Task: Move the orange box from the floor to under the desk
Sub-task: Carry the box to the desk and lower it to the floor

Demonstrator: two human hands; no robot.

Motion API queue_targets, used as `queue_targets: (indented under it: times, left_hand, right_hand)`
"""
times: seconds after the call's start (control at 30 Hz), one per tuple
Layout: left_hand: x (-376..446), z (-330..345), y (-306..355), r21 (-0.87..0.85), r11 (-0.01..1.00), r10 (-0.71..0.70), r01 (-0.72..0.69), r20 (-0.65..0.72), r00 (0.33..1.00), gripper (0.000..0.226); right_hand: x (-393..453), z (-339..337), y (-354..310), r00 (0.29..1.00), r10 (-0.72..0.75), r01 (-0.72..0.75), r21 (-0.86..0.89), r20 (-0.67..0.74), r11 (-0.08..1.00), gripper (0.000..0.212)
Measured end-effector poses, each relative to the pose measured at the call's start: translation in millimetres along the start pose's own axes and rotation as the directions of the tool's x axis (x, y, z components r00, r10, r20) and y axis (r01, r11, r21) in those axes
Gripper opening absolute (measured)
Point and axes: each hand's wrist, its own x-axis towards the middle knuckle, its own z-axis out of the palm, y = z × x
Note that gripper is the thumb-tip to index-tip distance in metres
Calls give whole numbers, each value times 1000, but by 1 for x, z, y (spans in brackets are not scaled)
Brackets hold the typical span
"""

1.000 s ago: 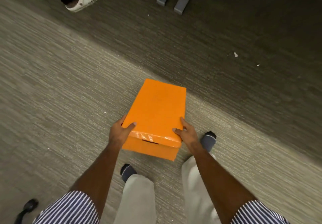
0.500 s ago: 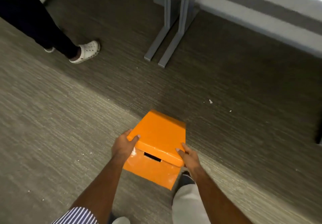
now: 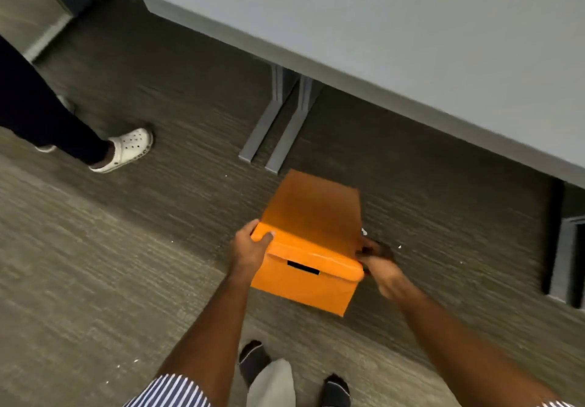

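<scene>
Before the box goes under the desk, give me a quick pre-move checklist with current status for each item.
1. Left hand on the orange box: ok, thumb over the lid's near corner.
2. Right hand on the box: ok, though blurred.
3. Lid seated: ok.
4. Path clear of the desk legs: ok, they stand left of the box's far end.
5. Bystander's white shoe clear: ok, far left.
6. Space under the desk: cannot tell, mostly hidden.

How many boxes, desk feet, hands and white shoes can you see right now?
orange box: 1
grey desk feet: 2
hands on the box, left hand and right hand: 2
white shoe: 1, a possible second is mostly hidden
Total: 6
</scene>
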Motion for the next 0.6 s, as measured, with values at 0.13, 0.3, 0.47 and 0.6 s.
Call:
queue_targets:
  times: [0.13, 0.3, 0.47, 0.6]
  left_hand:
    - [60, 16, 26, -100, 993, 70, -62, 80, 994, 37]
    - [149, 49, 29, -198, 956, 244, -216, 130, 961, 48]
    - [256, 99, 12, -242, 927, 319, -287, 100, 943, 60]
    - [327, 140, -12, -261, 911, 351, -320, 79, 933, 72]
  right_hand:
    - [45, -8, -24, 998, -66, 66, -20, -18, 998, 51]
    - [139, -5, -34, 989, -137, 139, 23, -56, 990, 54]
    - [253, -16, -35, 972, -232, 230, -39, -39, 972, 39]
    - [339, -24, -14, 954, -299, 299, -37, -8, 954, 42]
